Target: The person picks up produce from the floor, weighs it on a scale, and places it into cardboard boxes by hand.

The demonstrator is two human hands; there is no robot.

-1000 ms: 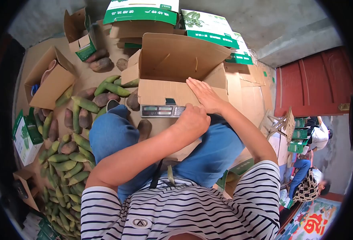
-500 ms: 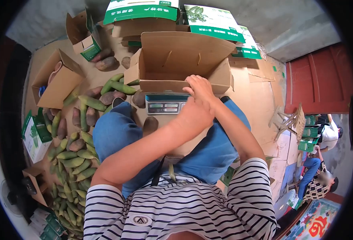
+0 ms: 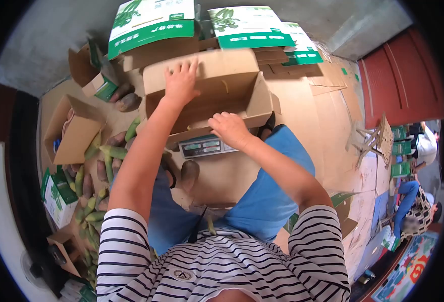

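One carton [image 3: 258, 98] — left hand [image 3: 180, 85] touches flap [image 3: 227, 63]; right hand [image 3: 230, 131], rim [image 3: 194, 133].

Carton [image 3: 216, 104] on scale [image 3: 204, 146], vegetables [image 3: 113, 152] to its left, boxes [image 3: 249, 30] behind, stool [image 3: 384, 142] to the right

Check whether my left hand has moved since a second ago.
Yes: judged against the digital scale, your left hand moved forward and leftward, to the far cardboard flap.

Your left hand [image 3: 180, 84] lies against the far flap [image 3: 227, 61] of the open carton [image 3: 219, 103], toward 12 o'clock; your right hand [image 3: 229, 130] is on its near edge [image 3: 196, 133]. A digital scale [image 3: 207, 146] shows just below that edge. Green vegetables [image 3: 95, 216] lie at 8 o'clock, a stool [image 3: 385, 141] at 3.
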